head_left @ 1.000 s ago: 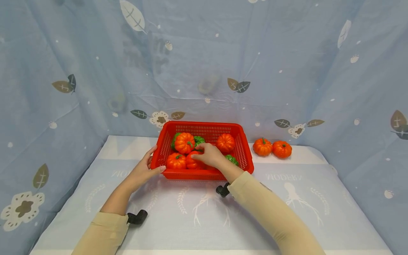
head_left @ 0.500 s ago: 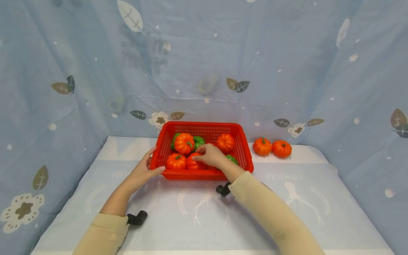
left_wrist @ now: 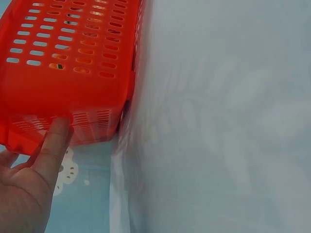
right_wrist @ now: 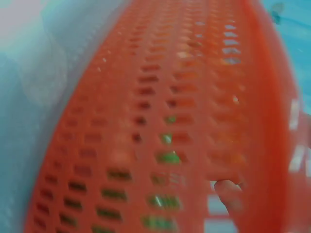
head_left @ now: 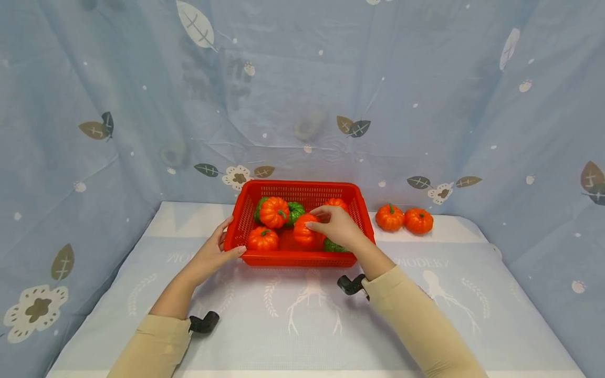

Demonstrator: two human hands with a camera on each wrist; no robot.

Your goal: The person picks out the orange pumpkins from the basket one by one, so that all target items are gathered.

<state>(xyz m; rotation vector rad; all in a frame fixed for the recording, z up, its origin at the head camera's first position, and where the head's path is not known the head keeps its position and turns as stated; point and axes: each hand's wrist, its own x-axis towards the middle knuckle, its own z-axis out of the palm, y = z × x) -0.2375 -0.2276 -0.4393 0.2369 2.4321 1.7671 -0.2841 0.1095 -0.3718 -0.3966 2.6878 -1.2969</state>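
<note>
Pinching orange pumpkin (head_left: 303,233) inside red basket (head_left: 283,258): right hand (head_left: 341,227), the nearer one, pumpkin at its 9 o'clock; can't tell if lifted. Left hand (head_left: 211,256) grips basket's corner at 8 o'clock, pumpkin at its 2-3 o'clock. Basket's long axis: 9-to-3.

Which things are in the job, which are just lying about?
Job: right hand, held pumpkin, left hand, basket it grips; likely the other pumpkins inside.
Lying about: two pumpkins outside, untouched, though maybe part of the job; curtain, just backdrop.
</note>
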